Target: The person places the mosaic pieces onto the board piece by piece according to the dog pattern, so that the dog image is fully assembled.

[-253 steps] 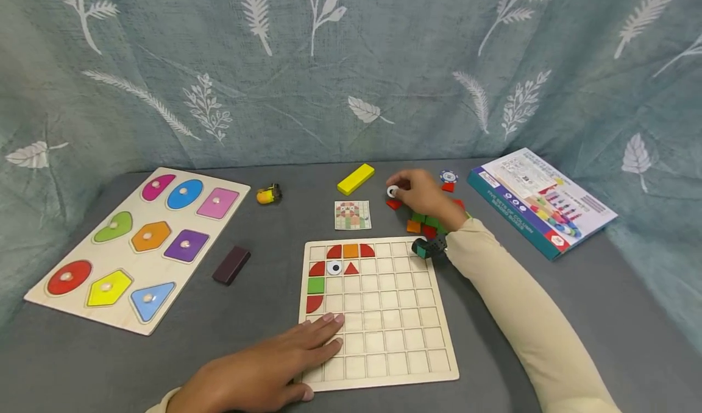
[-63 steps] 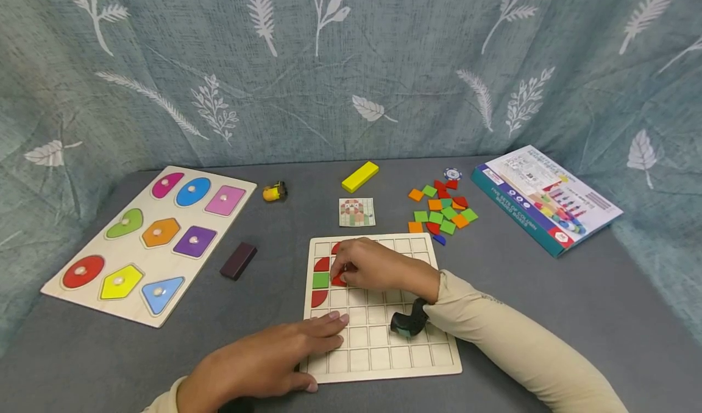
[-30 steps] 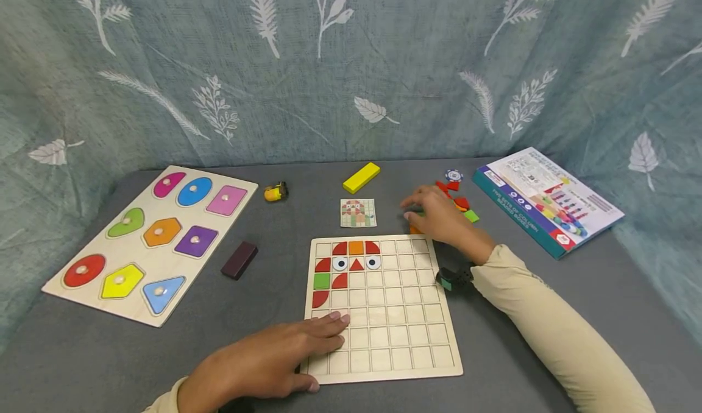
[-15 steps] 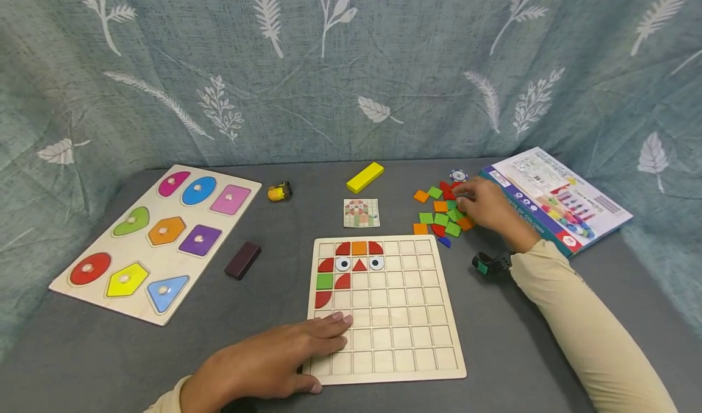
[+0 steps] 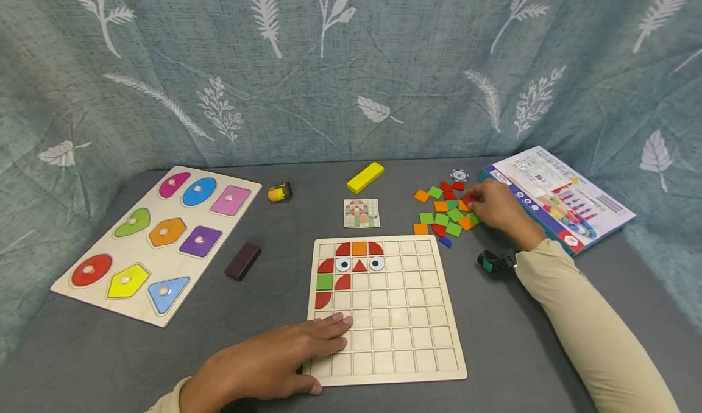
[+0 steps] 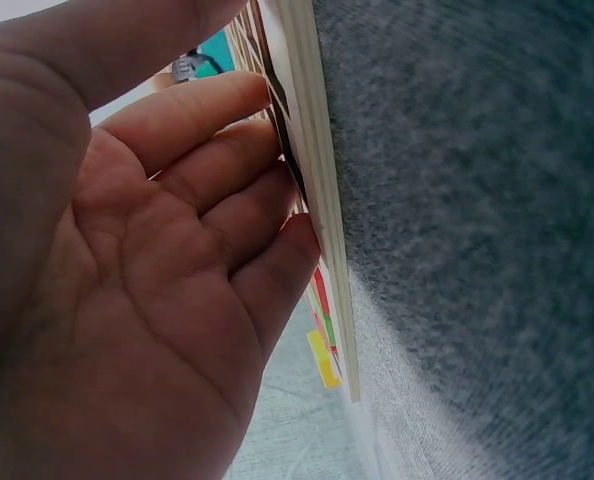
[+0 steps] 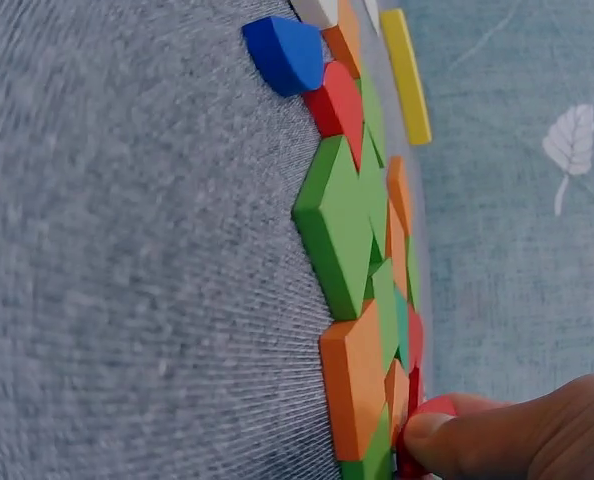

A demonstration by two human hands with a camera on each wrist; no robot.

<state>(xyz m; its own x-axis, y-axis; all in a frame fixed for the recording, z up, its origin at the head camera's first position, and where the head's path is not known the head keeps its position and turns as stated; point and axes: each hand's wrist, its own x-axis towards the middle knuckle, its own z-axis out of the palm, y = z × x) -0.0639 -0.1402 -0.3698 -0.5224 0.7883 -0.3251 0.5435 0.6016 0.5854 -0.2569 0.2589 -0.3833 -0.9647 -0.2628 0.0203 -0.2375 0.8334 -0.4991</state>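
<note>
Lying on grey tabletop, gridded board, leaf-print curtain behind

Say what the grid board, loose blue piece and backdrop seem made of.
Grid board: likely matte plywood, from its pale tone and layered edge.
Loose blue piece: painted wood or plastic; its smooth, even colour leaves that open.
Backdrop: matte fabric, judging by its creases and folds.

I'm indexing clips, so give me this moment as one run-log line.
left hand: rests on grid board; right hand: pinches red piece beside loose tiles; grid board: partly filled
</note>
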